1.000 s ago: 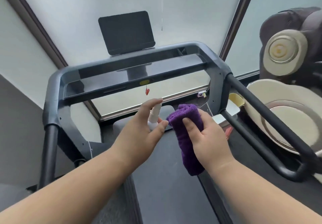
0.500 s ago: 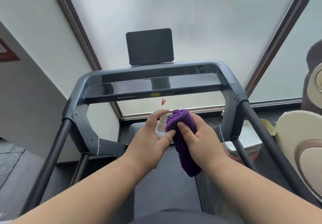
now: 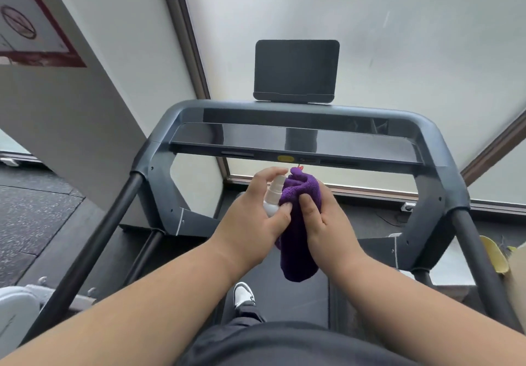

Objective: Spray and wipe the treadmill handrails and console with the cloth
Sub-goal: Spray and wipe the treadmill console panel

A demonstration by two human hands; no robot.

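Nearest to you is your own body: dark clothing at the bottom of the view, and one shoe [image 3: 243,294] with a white toe on the treadmill belt [image 3: 284,294]; above it your two forearms come together in the middle.

Your left hand [image 3: 250,223] grasps a small white spray bottle [image 3: 273,194]; the index finger lies curved over its top, the thumb presses its side; your right hand [image 3: 321,223] holds the purple cloth [image 3: 299,251], fingers folded around its upper part. The cloth hangs with its long axis nearly vertical, the loose end pointing down toward the belt; the bottle stands just beside it on the left, touching it or almost; the nozzle seems turned to the cloth, so I judge you are wetting the cloth, not the machine.

The relation that matters: the console [image 3: 293,140] lies straight ahead and above both hands, its long axis running left to right; the left handrail [image 3: 94,240] and the right handrail [image 3: 478,251] run back toward you on each side; the cloth hand is nearer to the right one, so wiping probably begins there or on the console.

Farther, the dark tablet holder [image 3: 296,69] stands upon the console. No brand can be read; a yellow mark [image 3: 285,158] under the console and a wall sign [image 3: 20,23] with a prohibition circle are too small to read.
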